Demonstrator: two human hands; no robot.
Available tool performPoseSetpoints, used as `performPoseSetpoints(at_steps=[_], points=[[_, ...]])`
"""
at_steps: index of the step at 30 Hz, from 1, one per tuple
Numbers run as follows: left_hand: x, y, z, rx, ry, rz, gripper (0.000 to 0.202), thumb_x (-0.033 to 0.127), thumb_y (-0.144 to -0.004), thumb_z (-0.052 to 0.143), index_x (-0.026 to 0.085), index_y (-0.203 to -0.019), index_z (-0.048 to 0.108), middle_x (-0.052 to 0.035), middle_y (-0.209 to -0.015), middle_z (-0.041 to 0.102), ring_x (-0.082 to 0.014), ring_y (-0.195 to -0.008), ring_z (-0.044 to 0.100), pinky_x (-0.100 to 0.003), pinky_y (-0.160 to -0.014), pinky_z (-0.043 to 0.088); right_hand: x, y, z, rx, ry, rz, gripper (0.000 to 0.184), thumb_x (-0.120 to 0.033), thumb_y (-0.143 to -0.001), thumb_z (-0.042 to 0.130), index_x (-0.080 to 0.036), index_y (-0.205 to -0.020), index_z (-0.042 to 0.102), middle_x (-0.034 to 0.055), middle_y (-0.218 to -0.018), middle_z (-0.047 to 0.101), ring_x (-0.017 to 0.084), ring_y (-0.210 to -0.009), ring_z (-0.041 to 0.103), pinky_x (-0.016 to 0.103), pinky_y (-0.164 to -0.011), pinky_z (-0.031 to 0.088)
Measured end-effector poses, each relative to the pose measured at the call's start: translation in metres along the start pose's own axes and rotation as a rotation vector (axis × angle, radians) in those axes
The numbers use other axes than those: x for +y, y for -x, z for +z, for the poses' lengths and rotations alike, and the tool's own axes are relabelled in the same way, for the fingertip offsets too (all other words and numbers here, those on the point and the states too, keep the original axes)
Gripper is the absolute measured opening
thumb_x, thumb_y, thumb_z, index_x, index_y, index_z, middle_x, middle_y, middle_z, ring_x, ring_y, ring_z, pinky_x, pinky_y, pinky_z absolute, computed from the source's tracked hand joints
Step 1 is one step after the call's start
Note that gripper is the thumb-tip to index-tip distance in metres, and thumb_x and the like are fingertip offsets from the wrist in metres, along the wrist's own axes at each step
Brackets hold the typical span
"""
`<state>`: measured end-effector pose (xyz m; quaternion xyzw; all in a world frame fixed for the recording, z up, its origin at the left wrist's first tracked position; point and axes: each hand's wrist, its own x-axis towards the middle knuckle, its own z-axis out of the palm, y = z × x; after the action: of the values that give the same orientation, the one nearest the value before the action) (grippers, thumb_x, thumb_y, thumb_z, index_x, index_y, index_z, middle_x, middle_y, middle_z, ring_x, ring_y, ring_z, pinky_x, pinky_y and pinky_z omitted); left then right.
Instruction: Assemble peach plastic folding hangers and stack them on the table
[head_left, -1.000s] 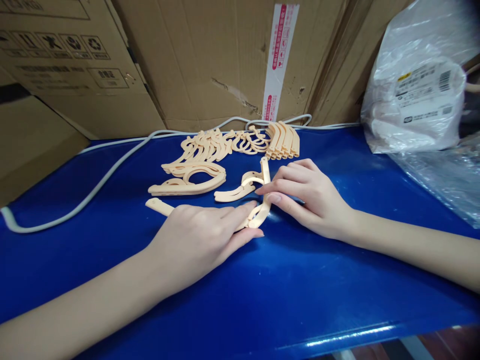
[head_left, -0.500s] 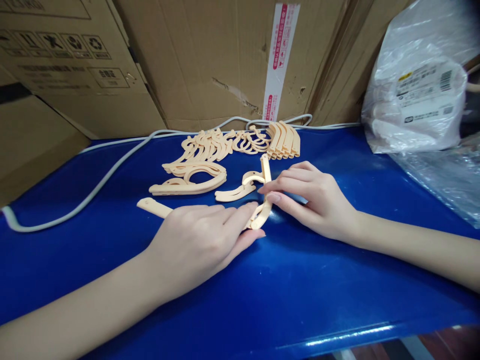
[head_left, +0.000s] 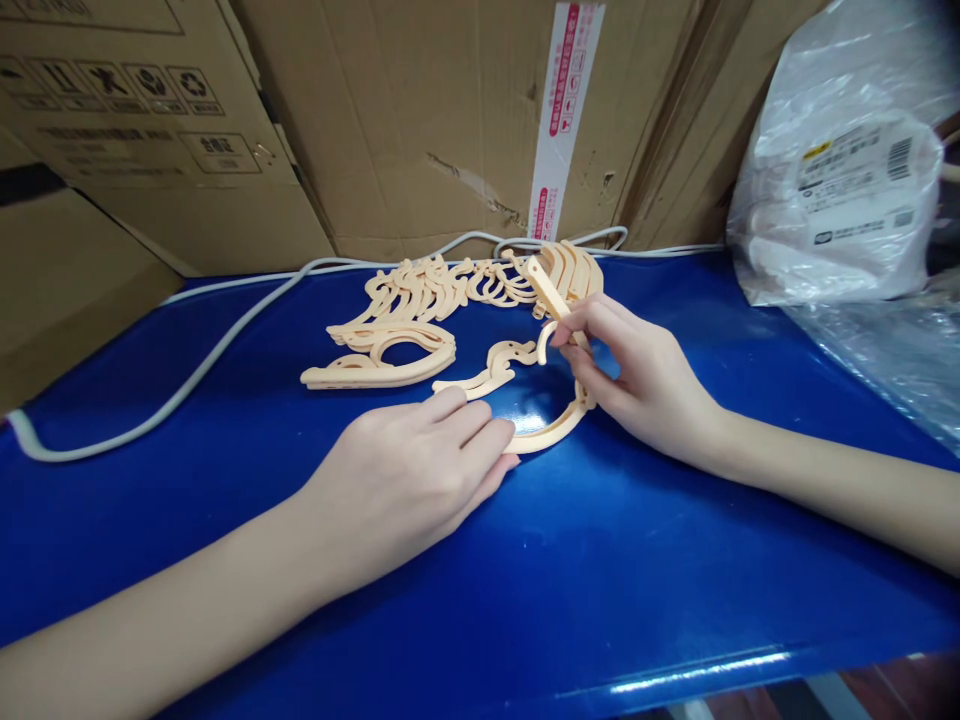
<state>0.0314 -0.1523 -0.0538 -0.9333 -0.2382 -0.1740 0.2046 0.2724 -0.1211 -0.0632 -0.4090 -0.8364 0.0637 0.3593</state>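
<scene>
My left hand is closed on the left end of a beige plastic folding clothes hanger, low over the blue table. The fingers of my right hand pinch the hanger's other side, where a straight arm slants up to the left and a small curved hook piece shows. Just beyond my left fingers lie loose curved hanger parts. Folded hangers are stacked further left. My hands hide some of the held hanger.
Behind lie piles of curved hanger pieces, hooks and stacked arms. A white cable runs along the left and back. Cardboard boxes wall off the rear; a plastic bag stands at the right.
My right hand has moved slightly right, swinging its side of the hanger outward, so the hanger now spreads between both hands. The straight piece jutting left of my left hand no longer shows.
</scene>
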Motion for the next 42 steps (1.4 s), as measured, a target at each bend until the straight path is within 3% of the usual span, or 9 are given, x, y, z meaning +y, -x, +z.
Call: performPoseSetpoints(at_steps=[5, 12, 16, 19, 27, 33, 38, 42], points=[[-0.002, -0.001, 0.001, 0.024, -0.011, -0.009, 0.024, 0.021, -0.099, 0.050, 0.014, -0.093, 0.071, -0.0062, -0.086, 0.070, -0.0250, -0.086, 0.066, -0.035, -0.069, 0.052, 0.013, -0.002, 0.004, -0.008, -0.060, 0.057, 0.021, -0.004, -0.083, 0.046, -0.022, -0.092, 0.050, 0.0027, -0.091, 0.064, 0.017, -0.080, 0.060, 0.030, -0.072, 0.045], [-0.006, -0.006, 0.006, -0.017, 0.083, -0.042, 0.029, 0.020, -0.101, 0.046, 0.010, -0.111, 0.071, -0.0158, -0.120, 0.069, -0.0296, -0.112, 0.064, -0.047, -0.098, 0.054, 0.026, -0.002, 0.007, 0.030, -0.171, 0.129, 0.019, -0.008, -0.084, 0.049, -0.023, -0.096, 0.050, 0.0032, -0.095, 0.066, 0.020, -0.088, 0.064, 0.035, -0.077, 0.050], [-0.005, -0.003, 0.010, -0.089, 0.138, -0.071, 0.039, 0.028, -0.103, 0.041, 0.009, -0.129, 0.064, -0.0199, -0.138, 0.061, -0.0330, -0.130, 0.056, -0.051, -0.104, 0.051, 0.035, -0.003, 0.009, 0.025, -0.276, 0.152, 0.027, -0.012, -0.083, 0.053, -0.022, -0.107, 0.051, 0.0076, -0.113, 0.066, 0.022, -0.106, 0.065, 0.040, -0.089, 0.052], [-0.004, -0.001, 0.011, -0.116, 0.156, -0.096, 0.044, 0.033, -0.105, 0.038, 0.009, -0.134, 0.060, -0.0203, -0.144, 0.057, -0.0318, -0.132, 0.055, -0.049, -0.104, 0.052, 0.039, -0.004, 0.009, 0.031, -0.277, 0.167, 0.028, -0.012, -0.081, 0.055, -0.021, -0.107, 0.053, 0.0076, -0.111, 0.067, 0.021, -0.102, 0.066, 0.039, -0.088, 0.052], [0.001, -0.004, 0.008, -0.003, 0.080, -0.081, 0.048, 0.035, -0.106, 0.036, 0.001, -0.125, 0.064, -0.0185, -0.120, 0.073, -0.0294, -0.107, 0.072, -0.041, -0.086, 0.061, 0.041, -0.005, 0.009, 0.013, -0.232, 0.193, 0.029, -0.009, -0.074, 0.052, -0.018, -0.100, 0.061, 0.0071, -0.102, 0.071, 0.020, -0.094, 0.066, 0.038, -0.086, 0.052], [0.003, -0.005, 0.000, 0.006, -0.075, -0.070, 0.040, 0.028, -0.102, 0.044, 0.000, -0.121, 0.066, -0.0171, -0.099, 0.077, -0.0284, -0.078, 0.075, -0.037, -0.061, 0.058, 0.037, -0.005, 0.007, -0.019, -0.178, 0.210, 0.022, -0.011, -0.077, 0.055, -0.017, -0.096, 0.066, 0.0064, -0.095, 0.071, 0.020, -0.086, 0.065, 0.035, -0.078, 0.050], [0.000, -0.007, 0.000, -0.008, -0.162, -0.040, 0.033, 0.020, -0.098, 0.047, 0.001, -0.114, 0.069, -0.0164, -0.097, 0.075, -0.0308, -0.086, 0.072, -0.039, -0.070, 0.057, 0.032, -0.006, 0.004, -0.050, -0.129, 0.179, 0.017, -0.013, -0.082, 0.058, -0.016, -0.096, 0.066, 0.0064, -0.094, 0.070, 0.020, -0.085, 0.064, 0.033, -0.075, 0.049], [-0.004, -0.006, 0.004, -0.048, -0.164, -0.061, 0.033, 0.021, -0.098, 0.047, 0.003, -0.113, 0.070, -0.0173, -0.100, 0.073, -0.0356, -0.099, 0.068, -0.045, -0.079, 0.057, 0.020, -0.004, 0.001, -0.022, -0.031, 0.011, 0.015, -0.021, -0.090, 0.058, -0.014, -0.100, 0.067, 0.0103, -0.102, 0.065, 0.021, -0.095, 0.063, 0.034, -0.082, 0.048]])
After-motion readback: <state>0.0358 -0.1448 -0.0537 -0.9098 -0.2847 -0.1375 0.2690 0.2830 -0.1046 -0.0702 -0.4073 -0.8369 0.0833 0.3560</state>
